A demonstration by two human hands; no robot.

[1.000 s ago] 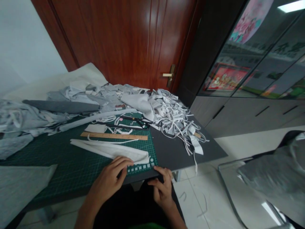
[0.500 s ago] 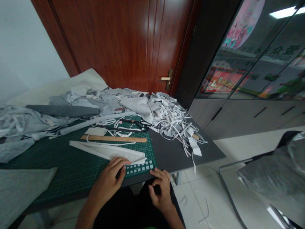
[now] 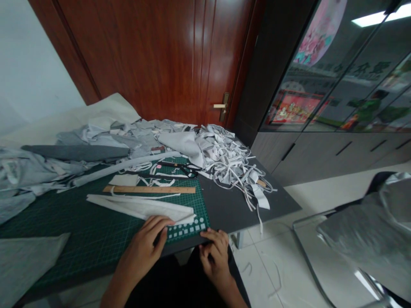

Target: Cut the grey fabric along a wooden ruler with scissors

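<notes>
A folded piece of white cloth [image 3: 144, 207] lies lengthwise on the green cutting mat [image 3: 109, 239]. The fingertips of my left hand [image 3: 146, 241] rest on its near edge, with the thumb apart below them. At the mat's front right corner, my right hand [image 3: 216, 252] touches the edge with loosely curled fingers; nothing shows in it. White squares and circles are printed on the mat between my hands. Just beyond the cloth lie a thin white strip and a wooden ruler [image 3: 150, 189]. Farther back are black-handled scissors [image 3: 186, 170] among cut strips.
Heaped grey cloth [image 3: 105, 132] and a tangle of fabric strips [image 3: 231, 162] cover the table's back. A grey fabric panel [image 3: 28, 261] lies front left. A chair [image 3: 359, 244] with grey cloth stands on the right, near a cabinet [image 3: 321, 162]. Behind is a wooden door [image 3: 144, 55].
The view has shifted slightly. My right thumb has drawn closer to the fingers. My left hand stays at the edge of the white cloth, which lies as before.
</notes>
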